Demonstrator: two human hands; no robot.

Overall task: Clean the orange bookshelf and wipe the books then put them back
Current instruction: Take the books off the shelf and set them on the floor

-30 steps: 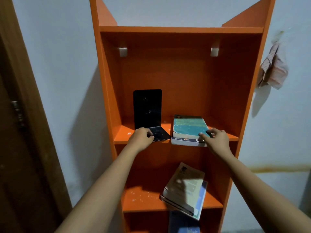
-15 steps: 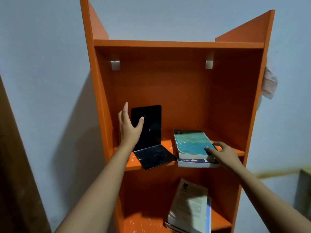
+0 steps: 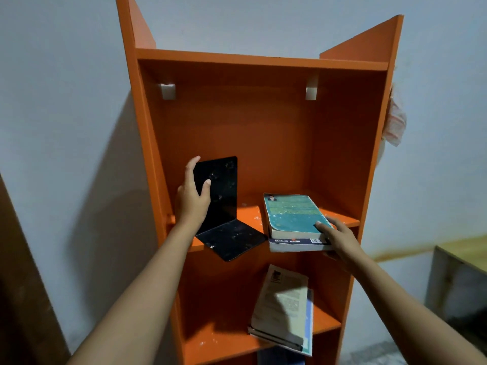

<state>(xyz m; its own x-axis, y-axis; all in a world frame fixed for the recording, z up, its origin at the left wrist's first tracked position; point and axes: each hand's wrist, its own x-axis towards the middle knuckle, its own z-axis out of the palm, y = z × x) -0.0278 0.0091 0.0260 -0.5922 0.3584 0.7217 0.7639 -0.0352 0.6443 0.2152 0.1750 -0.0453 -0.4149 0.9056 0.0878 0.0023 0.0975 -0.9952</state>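
Note:
The orange bookshelf (image 3: 263, 127) stands against a pale wall. On its upper shelf a black L-shaped bookend (image 3: 226, 206) stands at the left, its base jutting over the front edge. My left hand (image 3: 192, 196) grips the bookend's upright plate at its left edge. To the right lie two stacked books, a teal-covered book (image 3: 290, 212) on top of a white and blue one (image 3: 295, 245). My right hand (image 3: 340, 238) holds the stack's near right corner, fingers on the teal cover. On the shelf below, more books (image 3: 284, 309) lie tilted.
A pinkish cloth (image 3: 395, 119) hangs on the wall behind the shelf's right side. A wooden door frame (image 3: 23, 285) is at the far left. A low wooden piece of furniture (image 3: 461, 280) sits at the lower right. White specks dot the shelf boards.
My left hand rose from the bookend's base to its upright plate and closed on it. My right hand stayed at the book stack's corner. The view tilted upward and came closer.

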